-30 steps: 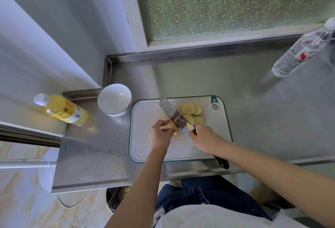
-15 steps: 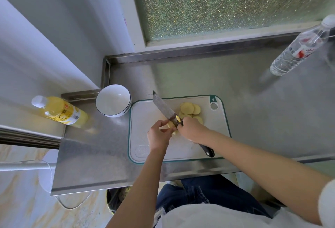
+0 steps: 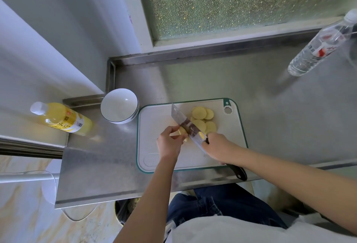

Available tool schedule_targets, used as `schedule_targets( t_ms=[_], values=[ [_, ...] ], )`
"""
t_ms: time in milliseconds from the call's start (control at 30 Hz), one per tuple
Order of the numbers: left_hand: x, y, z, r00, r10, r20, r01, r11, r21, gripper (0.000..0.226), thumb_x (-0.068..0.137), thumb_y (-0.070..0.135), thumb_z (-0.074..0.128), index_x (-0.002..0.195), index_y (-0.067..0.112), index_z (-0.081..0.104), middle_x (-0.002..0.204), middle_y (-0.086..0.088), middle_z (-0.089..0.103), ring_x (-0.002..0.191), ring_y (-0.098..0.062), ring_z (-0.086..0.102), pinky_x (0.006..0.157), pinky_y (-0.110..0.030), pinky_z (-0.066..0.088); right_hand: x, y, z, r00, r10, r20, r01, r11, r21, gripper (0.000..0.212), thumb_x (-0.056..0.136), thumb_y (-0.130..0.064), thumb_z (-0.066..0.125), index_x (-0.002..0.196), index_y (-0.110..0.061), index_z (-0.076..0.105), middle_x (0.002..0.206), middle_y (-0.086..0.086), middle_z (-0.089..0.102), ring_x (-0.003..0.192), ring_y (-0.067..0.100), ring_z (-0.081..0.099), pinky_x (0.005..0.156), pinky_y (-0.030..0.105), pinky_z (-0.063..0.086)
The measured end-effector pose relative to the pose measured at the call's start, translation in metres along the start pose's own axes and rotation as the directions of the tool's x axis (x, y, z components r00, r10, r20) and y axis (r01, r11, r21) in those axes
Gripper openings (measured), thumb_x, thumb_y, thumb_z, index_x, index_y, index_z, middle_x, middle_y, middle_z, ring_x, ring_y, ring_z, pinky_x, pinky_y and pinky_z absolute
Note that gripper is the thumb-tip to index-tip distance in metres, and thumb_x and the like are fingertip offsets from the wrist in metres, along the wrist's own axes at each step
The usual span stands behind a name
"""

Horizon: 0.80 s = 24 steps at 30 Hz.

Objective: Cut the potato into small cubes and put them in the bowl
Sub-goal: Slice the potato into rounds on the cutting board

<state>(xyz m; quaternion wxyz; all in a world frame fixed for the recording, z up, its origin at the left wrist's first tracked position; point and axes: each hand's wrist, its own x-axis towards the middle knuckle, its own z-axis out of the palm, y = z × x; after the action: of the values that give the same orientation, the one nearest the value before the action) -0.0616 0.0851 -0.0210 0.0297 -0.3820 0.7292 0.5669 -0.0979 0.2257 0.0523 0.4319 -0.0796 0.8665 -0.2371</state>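
right hand (image 3: 218, 147) drawn back gripping steel knife (image 3: 190, 127), left hand (image 3: 170, 143) pinching potato (image 3: 182, 133), round slices (image 3: 202, 119)

Landmark: cutting board (image 3: 154, 123).
Left of board: bowl (image 3: 119, 106) touches its far corner; yellow bottle (image 3: 63, 119) lies further left.
Behind board: bare table (image 3: 193, 82) to the back rim.
Right of board: bare, water bottle (image 3: 318, 47) well apart.

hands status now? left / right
Left hand: closed on the potato piece, pinning it to the cutting board.
Right hand: closed on the knife.
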Motion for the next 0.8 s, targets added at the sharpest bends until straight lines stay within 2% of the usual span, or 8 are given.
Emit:
schedule_targets(
  t_ms=[67,167,300,433,567,700,800],
  values=[
    [0.001,0.000,-0.001,1.000,-0.003,-0.003,0.003,1.000,0.004,0.024,0.077,0.006,0.073,0.099,0.011,0.065,0.095,-0.001,0.066,0.064,-0.015,0.065,0.065,-0.024,0.056,0.001,-0.001,0.000,1.000,-0.005,0.009,0.005,1.000,0.028,0.026,0.097,-0.020,0.035,0.074,-0.012,0.042,0.067,0.002,0.043,0.049,0.014,0.040,0.037,0.019,0.034],
    [0.002,0.000,-0.001,1.000,0.001,-0.006,-0.001,1.000,0.012,0.023,0.077,0.007,0.073,0.098,0.010,0.065,0.094,-0.003,0.067,0.063,-0.014,0.065,0.054,-0.012,0.051,0.007,-0.003,0.003,1.000,-0.021,-0.003,0.021,0.999,0.033,0.031,0.098,-0.020,0.036,0.067,-0.017,0.036,0.066,0.001,0.041,0.049,0.013,0.039,0.040,0.020,0.032],
    [0.001,0.000,-0.001,1.000,0.009,-0.003,-0.009,1.000,0.014,0.023,0.076,0.008,0.074,0.097,0.012,0.065,0.095,-0.002,0.067,0.067,-0.017,0.067,0.066,-0.026,0.057,0.022,-0.007,0.011,0.999,-0.045,-0.020,0.047,0.997,0.069,0.033,0.098,-0.019,0.038,0.065,-0.019,0.033,0.063,0.000,0.040,0.052,0.012,0.038,0.046,0.022,0.028],
    [0.001,0.001,-0.001,1.000,-0.011,0.012,0.011,1.000,0.000,0.023,0.076,0.009,0.074,0.097,0.012,0.065,0.076,0.013,0.062,0.065,-0.013,0.065,0.074,-0.038,0.059,0.033,-0.010,0.015,0.998,-0.047,-0.038,0.051,0.994,0.095,0.034,0.098,-0.019,0.040,0.064,-0.020,0.034,0.062,-0.001,0.041,0.053,0.011,0.038,0.047,0.023,0.026],
    [0.001,0.001,-0.002,1.000,-0.002,0.018,0.002,1.000,-0.007,0.024,0.075,0.008,0.075,0.096,0.012,0.065,0.078,0.014,0.062,0.066,-0.012,0.066,0.074,-0.040,0.059,0.039,-0.011,0.021,0.997,-0.064,-0.052,0.069,0.992,0.102,0.034,0.098,-0.021,0.039,0.064,-0.019,0.037,0.062,-0.001,0.042,0.055,0.013,0.040,0.048,0.023,0.029],
    [0.001,0.001,-0.002,1.000,0.000,0.026,0.000,1.000,0.000,0.028,0.074,0.010,0.077,0.099,0.010,0.064,0.079,0.016,0.061,0.066,-0.011,0.066,0.073,-0.038,0.059,0.045,-0.008,0.030,0.994,-0.093,-0.064,0.100,0.987,0.123,0.032,0.099,-0.028,0.038,0.071,-0.013,0.044,0.061,-0.001,0.043,0.062,0.018,0.045,0.057,0.027,0.034],
    [0.001,0.000,-0.003,1.000,0.007,0.025,-0.007,1.000,-0.003,0.030,0.074,0.010,0.076,0.101,0.008,0.064,0.081,0.016,0.061,0.068,-0.009,0.066,0.068,-0.031,0.059,0.046,-0.006,0.033,0.992,-0.111,-0.059,0.117,0.986,0.120,0.029,0.099,-0.027,0.038,0.074,-0.016,0.044,0.061,-0.001,0.044,0.057,0.013,0.043,0.054,0.024,0.033]
  ],
)
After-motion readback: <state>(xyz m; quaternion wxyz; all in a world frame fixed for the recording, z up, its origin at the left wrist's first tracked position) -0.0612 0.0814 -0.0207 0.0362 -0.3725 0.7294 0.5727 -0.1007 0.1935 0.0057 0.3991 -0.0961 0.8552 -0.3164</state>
